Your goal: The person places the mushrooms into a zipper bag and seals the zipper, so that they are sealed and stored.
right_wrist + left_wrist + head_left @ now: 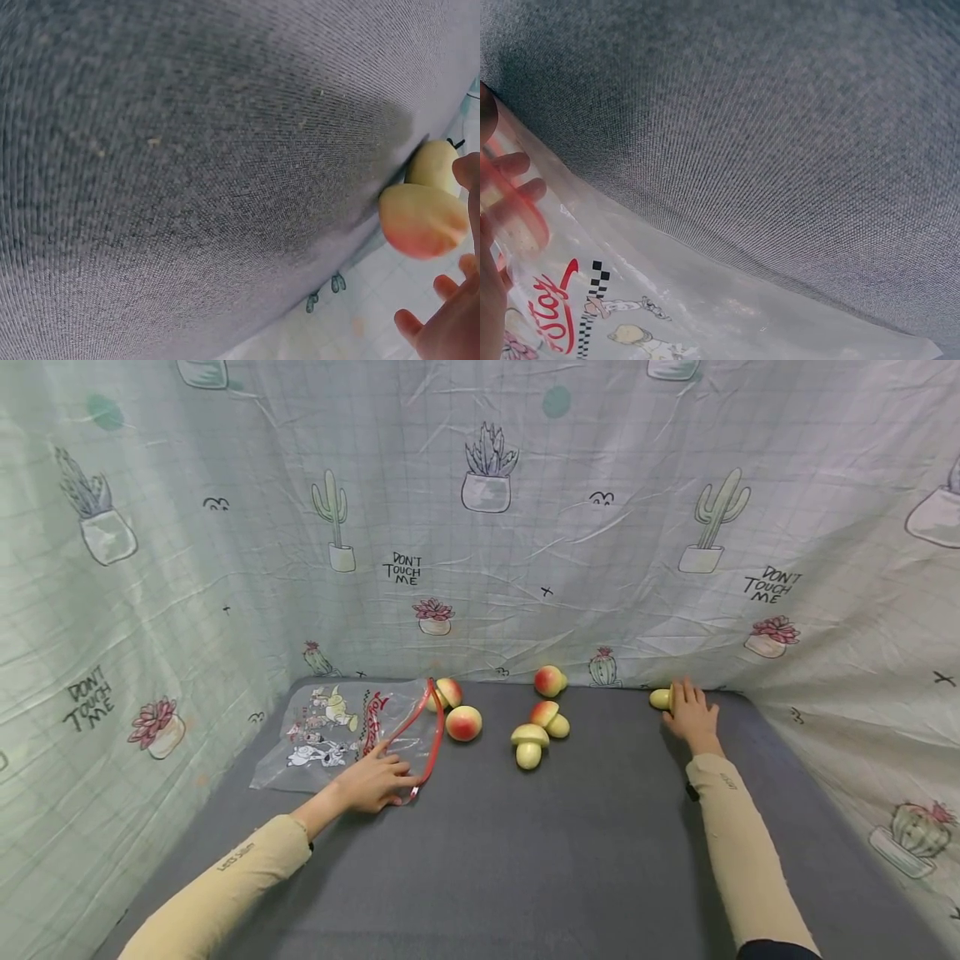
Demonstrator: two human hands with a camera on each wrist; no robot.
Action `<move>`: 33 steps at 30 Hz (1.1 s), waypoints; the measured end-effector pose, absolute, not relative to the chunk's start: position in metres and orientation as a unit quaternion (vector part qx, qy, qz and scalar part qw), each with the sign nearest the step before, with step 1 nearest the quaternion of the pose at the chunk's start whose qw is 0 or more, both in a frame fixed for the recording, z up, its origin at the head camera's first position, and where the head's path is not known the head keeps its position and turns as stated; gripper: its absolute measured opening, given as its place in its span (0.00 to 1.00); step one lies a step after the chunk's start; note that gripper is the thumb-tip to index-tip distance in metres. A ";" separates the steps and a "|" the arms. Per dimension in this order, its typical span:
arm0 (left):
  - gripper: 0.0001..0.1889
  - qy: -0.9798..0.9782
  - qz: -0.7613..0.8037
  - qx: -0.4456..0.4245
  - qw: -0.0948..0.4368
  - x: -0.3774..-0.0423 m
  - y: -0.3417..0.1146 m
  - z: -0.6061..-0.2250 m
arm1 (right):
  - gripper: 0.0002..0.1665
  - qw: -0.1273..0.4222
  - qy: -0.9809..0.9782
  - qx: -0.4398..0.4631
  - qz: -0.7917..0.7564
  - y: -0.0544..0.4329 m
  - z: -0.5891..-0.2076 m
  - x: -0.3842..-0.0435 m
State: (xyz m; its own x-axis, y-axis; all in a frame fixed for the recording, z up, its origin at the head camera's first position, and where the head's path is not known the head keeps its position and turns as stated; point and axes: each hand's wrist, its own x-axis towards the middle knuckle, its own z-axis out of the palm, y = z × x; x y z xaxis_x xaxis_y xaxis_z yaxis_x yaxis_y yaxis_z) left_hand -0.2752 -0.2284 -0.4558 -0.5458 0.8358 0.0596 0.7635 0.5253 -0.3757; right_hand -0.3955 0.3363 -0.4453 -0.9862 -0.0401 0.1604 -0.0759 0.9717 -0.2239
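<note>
Left hand (378,781) lay at the red-rimmed mouth (439,739) of the bag (318,731), seemingly to keep it spread; could not tell whether it pinched the film. Right hand (692,717), fingers parted and nothing gripped, reached over a mushroom (660,699) at the back edge of the tabletop (585,860), presumably leaving room for the cap (420,225). Farther out, five more mushrooms (529,752) sat between the hands, two by the mouth.

rightmost toy mushroom (660,699) partly covered by right hand (692,718); leftmost toy mushroom (452,692) partly overlapped by plastic bag (337,737). left hand (371,782) cut off by left edge in left wrist view, right hand by right edge in right wrist view.
</note>
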 end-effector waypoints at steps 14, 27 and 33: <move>0.22 -0.854 0.150 -0.478 0.138 -0.279 -0.227 -0.456 | 0.36 0.128 -0.987 0.033 0.093 0.337 -0.449 -0.396; 0.22 -0.863 0.144 -0.469 0.122 -0.278 -0.229 -0.456 | 0.29 0.169 -0.981 0.095 0.014 0.334 -0.456 -0.391; 0.23 -0.867 0.136 -0.466 0.115 -0.276 -0.230 -0.457 | 0.32 0.169 -0.980 0.103 -0.013 0.330 -0.458 -0.392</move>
